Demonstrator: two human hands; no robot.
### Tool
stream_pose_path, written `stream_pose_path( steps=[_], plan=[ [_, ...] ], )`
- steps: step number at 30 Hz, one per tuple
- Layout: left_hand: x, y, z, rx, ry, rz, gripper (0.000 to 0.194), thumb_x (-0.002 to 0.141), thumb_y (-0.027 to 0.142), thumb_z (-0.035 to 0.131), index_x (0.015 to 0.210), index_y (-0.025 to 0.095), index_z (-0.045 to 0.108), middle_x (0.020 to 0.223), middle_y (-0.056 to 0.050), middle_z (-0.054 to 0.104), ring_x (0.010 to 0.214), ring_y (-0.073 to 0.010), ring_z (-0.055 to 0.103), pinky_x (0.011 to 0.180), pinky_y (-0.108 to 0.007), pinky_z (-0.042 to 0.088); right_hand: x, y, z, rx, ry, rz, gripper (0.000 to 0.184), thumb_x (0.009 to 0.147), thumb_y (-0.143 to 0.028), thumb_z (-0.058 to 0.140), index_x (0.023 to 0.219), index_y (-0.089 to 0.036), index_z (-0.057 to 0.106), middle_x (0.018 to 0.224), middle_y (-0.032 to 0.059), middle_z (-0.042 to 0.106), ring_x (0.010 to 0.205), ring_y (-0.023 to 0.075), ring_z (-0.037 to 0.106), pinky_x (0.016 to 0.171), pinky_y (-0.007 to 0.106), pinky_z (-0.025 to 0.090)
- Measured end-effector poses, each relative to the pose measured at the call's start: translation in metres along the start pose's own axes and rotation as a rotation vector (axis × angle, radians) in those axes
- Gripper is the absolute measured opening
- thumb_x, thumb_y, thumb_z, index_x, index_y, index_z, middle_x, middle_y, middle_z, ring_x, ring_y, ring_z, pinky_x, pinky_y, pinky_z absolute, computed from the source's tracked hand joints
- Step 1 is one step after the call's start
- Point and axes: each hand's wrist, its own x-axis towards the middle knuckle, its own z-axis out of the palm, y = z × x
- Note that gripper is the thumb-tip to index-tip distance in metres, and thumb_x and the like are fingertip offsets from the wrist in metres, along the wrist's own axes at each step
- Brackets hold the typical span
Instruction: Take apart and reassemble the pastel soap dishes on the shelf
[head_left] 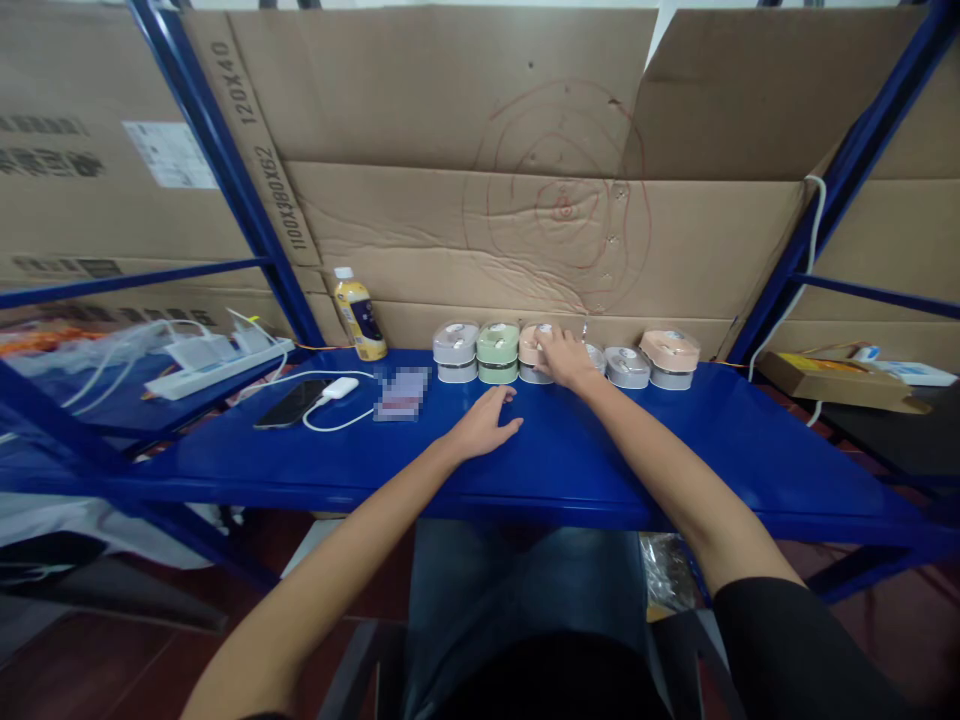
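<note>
My right hand [568,357] reaches over a peach box [529,347] with a clear lid, its fingers curled onto the top. A grey part [535,375] sits under that box. Resting near the table's middle, my left hand [487,422] has its thumb apart from its fingers and holds nothing. To the left of the peach box stand a green box [498,352] and a grey box [456,352]. Lower grey pieces, one a grey container [628,368], stand to the right, one partly hidden by my right hand. A peach box [670,350] sits slightly askew on a grey base at the row's right end.
On the blue table [585,450] lie a phone [291,404], a white charger with a cable [340,390] and a blurred-out rectangle [403,393]. A yellow bottle [360,315] stands behind them. Cardboard [420,230] backs the table, and blue posts [217,170] flank it.
</note>
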Motion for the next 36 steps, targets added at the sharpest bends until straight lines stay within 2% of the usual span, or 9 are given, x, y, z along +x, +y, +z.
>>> stream_pose_path(
  steps=[5, 9, 13, 16, 21, 25, 29, 32, 36],
  plan=[
    [0.003, 0.002, -0.005, -0.038, 0.106, -0.027, 0.051, 0.091, 0.043, 0.068, 0.133, 0.018, 0.052, 0.13, -0.016, 0.066, 0.125, -0.0321, 0.066, 0.109, -0.054, 0.054, -0.03, 0.026, -0.01, 0.18, 0.147, -0.094, 0.069, 0.096, -0.034, 0.071, 0.159, -0.02, 0.045, 0.163, 0.0211, 0.044, 0.141, 0.0422, 0.051, 0.116, 0.059, 0.045],
    [0.008, -0.005, -0.017, -0.197, 0.203, -0.049, 0.079, 0.081, 0.051, 0.082, 0.143, 0.017, 0.047, 0.14, -0.02, 0.062, 0.134, -0.0338, 0.062, 0.115, -0.055, 0.05, -0.071, 0.047, -0.023, 0.544, 0.137, -0.273, 0.075, 0.096, -0.043, 0.073, 0.161, -0.023, 0.043, 0.162, 0.0163, 0.05, 0.147, 0.0368, 0.051, 0.121, 0.057, 0.044],
    [0.011, -0.014, -0.025, -0.445, 0.024, -0.024, 0.108, 0.066, 0.046, 0.095, 0.155, 0.019, 0.04, 0.159, -0.026, 0.048, 0.151, -0.038, 0.047, 0.125, -0.06, 0.038, -0.107, 0.045, -0.024, 0.789, -0.042, -0.499, 0.077, 0.093, -0.052, 0.076, 0.161, -0.03, 0.045, 0.164, 0.0118, 0.05, 0.151, 0.0338, 0.049, 0.124, 0.059, 0.042],
    [0.008, -0.013, -0.025, -0.551, -0.149, 0.03, 0.11, 0.064, 0.04, 0.097, 0.157, 0.023, 0.041, 0.165, -0.024, 0.041, 0.156, -0.0365, 0.041, 0.127, -0.06, 0.035, -0.124, 0.038, -0.02, 0.781, -0.13, -0.58, 0.075, 0.094, -0.048, 0.076, 0.16, -0.031, 0.046, 0.171, 0.0097, 0.04, 0.158, 0.0317, 0.038, 0.129, 0.058, 0.034],
    [0.001, 0.001, -0.019, -0.391, -0.139, 0.036, 0.102, 0.062, 0.046, 0.099, 0.149, 0.022, 0.051, 0.153, -0.019, 0.057, 0.142, -0.0374, 0.056, 0.122, -0.06, 0.041, -0.128, 0.045, -0.022, 0.758, -0.215, -0.554, 0.072, 0.092, -0.041, 0.078, 0.157, -0.027, 0.049, 0.173, 0.0114, 0.037, 0.158, 0.031, 0.04, 0.129, 0.056, 0.036],
    [-0.002, 0.016, -0.01, -0.11, -0.024, 0.015, 0.111, 0.06, 0.063, 0.097, 0.15, 0.02, 0.048, 0.152, -0.02, 0.054, 0.141, -0.0426, 0.054, 0.119, -0.061, 0.043, -0.118, 0.04, -0.027, 0.693, -0.196, -0.475, 0.087, 0.081, -0.059, 0.085, 0.153, -0.025, 0.052, 0.167, 0.0145, 0.046, 0.152, 0.0368, 0.048, 0.125, 0.059, 0.04],
    [-0.004, 0.021, -0.003, -0.012, -0.044, -0.061, 0.12, 0.065, 0.071, 0.091, 0.159, 0.019, 0.036, 0.154, -0.023, 0.051, 0.144, -0.0464, 0.049, 0.117, -0.064, 0.044, -0.103, 0.007, -0.018, 0.55, -0.169, -0.327, 0.11, 0.074, -0.076, 0.082, 0.16, -0.018, 0.045, 0.16, 0.0237, 0.052, 0.144, 0.0475, 0.054, 0.113, 0.065, 0.05],
    [-0.004, 0.018, -0.003, -0.035, -0.033, -0.083, 0.125, 0.063, 0.069, 0.092, 0.161, 0.021, 0.031, 0.147, -0.022, 0.057, 0.139, -0.0462, 0.054, 0.113, -0.063, 0.047, -0.094, -0.002, -0.009, 0.563, -0.133, -0.325, 0.099, 0.078, -0.074, 0.079, 0.156, -0.021, 0.05, 0.153, 0.0213, 0.059, 0.137, 0.0451, 0.06, 0.108, 0.062, 0.053],
    [-0.004, 0.015, -0.008, -0.053, 0.015, -0.022, 0.115, 0.066, 0.066, 0.092, 0.159, 0.023, 0.04, 0.145, -0.019, 0.058, 0.135, -0.042, 0.057, 0.112, -0.06, 0.048, -0.091, 0.031, -0.003, 0.747, -0.001, -0.278, 0.076, 0.088, -0.066, 0.072, 0.149, -0.022, 0.057, 0.144, 0.0152, 0.067, 0.129, 0.0361, 0.066, 0.11, 0.055, 0.053]
  ],
)
